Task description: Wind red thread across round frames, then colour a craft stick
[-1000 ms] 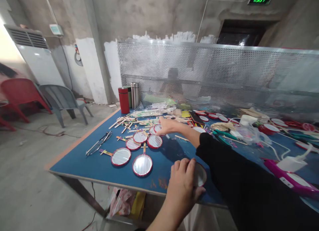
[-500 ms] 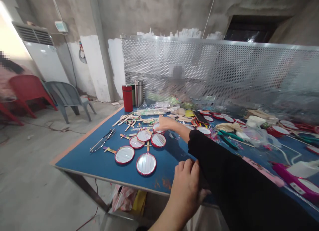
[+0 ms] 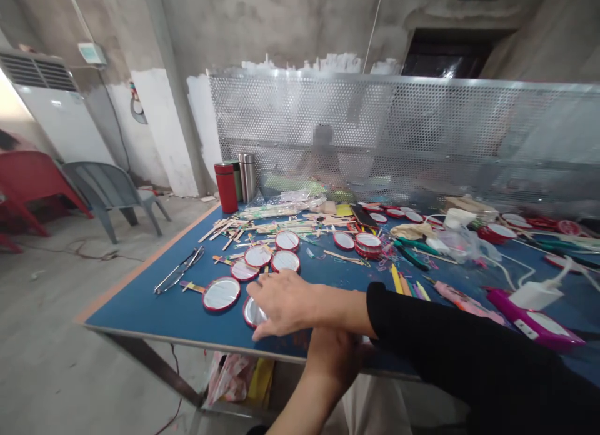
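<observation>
Front disc [image 3: 254, 312], round, pale-faced and red-rimmed, lying on the blue table [image 3: 154, 311] near its front edge and partly hidden by the right hand [image 3: 280, 302]. The right hand is palm down, its thumb set apart from the fingers; whether it touches the disc cannot be told. The left hand [image 3: 330, 352] lies beneath the right wrist, largely covered; its fingers, and anything within them, cannot be made out. The black sleeve [image 3: 422, 335] covers the right forearm.

Left of the right hand: a handled disc [image 3: 221, 294] with a coloured stick projecting from its rim and, farther left, a pair of glasses [image 3: 179, 273]. Beyond the right hand: a cluster of discs [image 3: 285, 260], then loose wooden sticks [image 3: 232, 227] and a red flask [image 3: 227, 189]. Beyond and right of both hands: stacked discs [image 3: 368, 244]. To the right, just past the sleeve: coloured pens [image 3: 404, 283], with a magenta device [image 3: 534, 320] farther right.
</observation>
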The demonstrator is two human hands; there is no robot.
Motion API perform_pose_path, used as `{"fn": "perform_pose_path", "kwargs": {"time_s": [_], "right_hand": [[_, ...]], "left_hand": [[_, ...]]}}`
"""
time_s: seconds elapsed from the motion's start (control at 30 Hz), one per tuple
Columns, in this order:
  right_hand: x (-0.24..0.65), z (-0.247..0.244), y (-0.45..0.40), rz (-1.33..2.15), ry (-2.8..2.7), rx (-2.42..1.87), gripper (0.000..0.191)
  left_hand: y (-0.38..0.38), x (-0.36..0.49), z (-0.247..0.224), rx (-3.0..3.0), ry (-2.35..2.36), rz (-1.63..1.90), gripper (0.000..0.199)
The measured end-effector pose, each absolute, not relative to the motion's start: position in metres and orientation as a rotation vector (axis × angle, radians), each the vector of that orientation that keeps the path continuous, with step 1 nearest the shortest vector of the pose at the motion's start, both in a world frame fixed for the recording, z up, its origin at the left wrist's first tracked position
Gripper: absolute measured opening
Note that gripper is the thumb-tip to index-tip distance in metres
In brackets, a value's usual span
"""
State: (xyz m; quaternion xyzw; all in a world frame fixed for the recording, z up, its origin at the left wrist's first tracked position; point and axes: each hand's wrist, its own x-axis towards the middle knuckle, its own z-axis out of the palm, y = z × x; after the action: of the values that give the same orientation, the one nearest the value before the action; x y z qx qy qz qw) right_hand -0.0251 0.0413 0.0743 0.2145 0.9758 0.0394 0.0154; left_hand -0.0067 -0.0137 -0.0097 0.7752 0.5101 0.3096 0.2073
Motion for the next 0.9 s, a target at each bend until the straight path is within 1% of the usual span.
{"fn": "perform_pose_path", "kwargs": {"time_s": [0.07,0.17,0.3,0.47,0.6,0.8,0.87,0.9], "right_hand": [[-0.028,0.067,0.040,0.117,3.032,0.697,0.060],[-0.030,0.063,0.044,0.053,3.040,0.731,0.056],[-0.031,0.072,0.046,0.005,3.062,0.713,0.051],[-0.039,0.093,0.057,-0.158,3.090,0.692,0.064],[-0.043,0.105,0.064,-0.346,3.033,0.720,0.071],[-0.043,0.116,0.049,-0.519,3.051,0.547,0.074],[-0.047,0.114,0.047,-0.467,3.161,0.464,0.073],[-0.051,0.111,0.049,-0.372,3.228,0.428,0.072]], "left_hand": [[-0.013,-0.006,-0.012,2.177,1.401,0.924,0.060],[-0.013,-0.006,-0.012,2.175,1.394,0.994,0.064],[-0.015,-0.007,-0.007,2.145,1.353,1.036,0.064],[-0.015,-0.007,-0.005,2.128,1.421,0.962,0.071],[-0.015,-0.007,-0.005,2.180,1.450,0.932,0.074],[-0.019,-0.008,-0.006,2.194,1.402,1.005,0.061],[-0.018,-0.008,-0.006,2.182,1.381,1.021,0.058],[-0.018,-0.008,-0.005,2.183,1.367,1.028,0.058]]}}
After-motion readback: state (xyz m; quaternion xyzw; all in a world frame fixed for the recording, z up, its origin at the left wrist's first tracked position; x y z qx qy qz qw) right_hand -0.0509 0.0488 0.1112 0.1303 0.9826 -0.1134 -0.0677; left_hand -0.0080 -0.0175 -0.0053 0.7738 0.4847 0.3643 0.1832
